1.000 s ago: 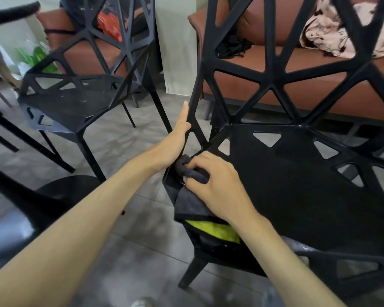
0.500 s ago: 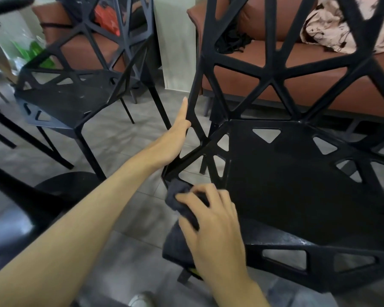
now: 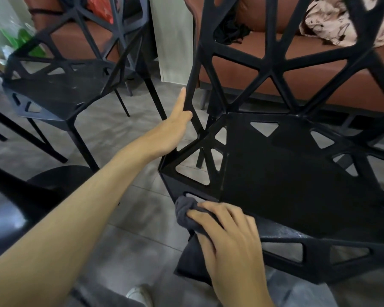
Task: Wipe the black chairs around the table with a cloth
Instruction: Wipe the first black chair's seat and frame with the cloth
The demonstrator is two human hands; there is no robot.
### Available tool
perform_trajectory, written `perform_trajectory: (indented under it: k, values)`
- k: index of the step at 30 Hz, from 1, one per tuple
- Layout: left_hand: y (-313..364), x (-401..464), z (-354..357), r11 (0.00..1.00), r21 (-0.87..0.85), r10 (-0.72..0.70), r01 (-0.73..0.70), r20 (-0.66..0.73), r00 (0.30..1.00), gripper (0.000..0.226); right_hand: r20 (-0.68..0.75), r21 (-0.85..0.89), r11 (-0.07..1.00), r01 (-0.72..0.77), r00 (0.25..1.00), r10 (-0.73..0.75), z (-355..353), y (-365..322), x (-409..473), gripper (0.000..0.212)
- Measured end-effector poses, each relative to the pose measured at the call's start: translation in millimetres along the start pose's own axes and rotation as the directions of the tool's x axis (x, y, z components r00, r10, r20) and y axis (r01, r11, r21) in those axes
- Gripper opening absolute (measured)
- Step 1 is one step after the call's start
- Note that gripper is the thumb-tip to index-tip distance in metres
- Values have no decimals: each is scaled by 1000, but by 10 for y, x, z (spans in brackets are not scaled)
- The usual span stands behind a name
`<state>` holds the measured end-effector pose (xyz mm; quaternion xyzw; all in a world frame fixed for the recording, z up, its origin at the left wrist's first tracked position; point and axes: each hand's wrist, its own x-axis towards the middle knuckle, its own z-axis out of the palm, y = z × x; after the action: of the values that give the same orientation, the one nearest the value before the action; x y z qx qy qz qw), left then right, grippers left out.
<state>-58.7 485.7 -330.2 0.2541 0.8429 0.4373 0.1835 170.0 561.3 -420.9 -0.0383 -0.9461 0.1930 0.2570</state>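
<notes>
A black lattice chair (image 3: 297, 178) with triangular cut-outs fills the right half of the view, its seat facing me. My left hand (image 3: 175, 127) holds the left upright bar of its backrest, thumb along the bar, fingers hidden behind it. My right hand (image 3: 226, 235) grips a dark grey cloth (image 3: 186, 210) and presses it on the seat's front left corner; the rest of the cloth hangs below the front edge. A second black chair (image 3: 60, 87) of the same kind stands at the upper left.
A brown leather sofa (image 3: 319, 69) with a patterned cloth bundle (image 3: 333, 25) runs behind the chairs. A dark round table base (image 3: 53, 180) sits at the left on the grey tiled floor (image 3: 124, 240). My shoe (image 3: 140, 294) shows at the bottom.
My right hand has dragged the cloth from the seat's left edge down to the front left corner. The left hand keeps its hold on the backrest bar.
</notes>
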Motion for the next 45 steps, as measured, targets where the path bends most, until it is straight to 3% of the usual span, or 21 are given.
perform_trajectory:
  k: [5, 9, 13, 18, 21, 24, 28, 32, 35, 38, 43, 45]
  values:
    - [-39, -27, 41, 999, -33, 6, -7, -36, 999, 67, 76, 198, 960, -196, 980, 184, -50, -48, 411, 32]
    - [23, -35, 50, 997, -76, -25, 23, -36, 999, 70, 96, 270, 943, -196, 980, 176, -96, 2, 470, 25]
    - [55, -24, 88, 992, -127, -17, 10, -60, 998, 71, 3, 213, 946, -245, 968, 250, -150, 149, 460, 29]
    - [25, 4, 109, 991, -134, -18, 5, -92, 996, 65, 92, 67, 928, -366, 929, 360, -71, 416, 977, 22]
    - [12, 22, 107, 997, -80, -16, 7, -116, 993, 61, 192, 11, 944, -329, 928, 321, -31, 474, 1112, 28]
    - [-8, 52, 96, 999, -41, -5, 0, -143, 990, 58, 279, -9, 982, -188, 943, 183, -167, 487, 839, 39]
    - [-37, 94, 152, 976, -166, 109, -142, -196, 975, 51, 374, -56, 988, -142, 915, 152, -289, 486, 626, 42]
    - [-104, 123, 188, 914, -355, 102, -194, -263, 959, 50, 301, 5, 973, -233, 928, 221, -110, 516, 835, 23]
    - [-94, 82, 200, 875, -405, 78, -264, -421, 904, 50, 205, 256, 905, -341, 934, 294, 20, 542, 1140, 22]
    - [-67, 72, 177, 815, -485, 12, -318, -534, 846, 53, 68, 441, 867, -231, 972, 225, 80, 259, 1277, 23]
    - [-74, 93, -22, 727, -652, -89, -215, -399, 913, 53, 38, 455, 887, -83, 997, 74, 244, -152, 1033, 20]
    - [-73, 105, -124, 757, -633, -91, -162, -348, 933, 54, 46, 484, 872, -75, 997, 60, 249, -87, 1090, 24]
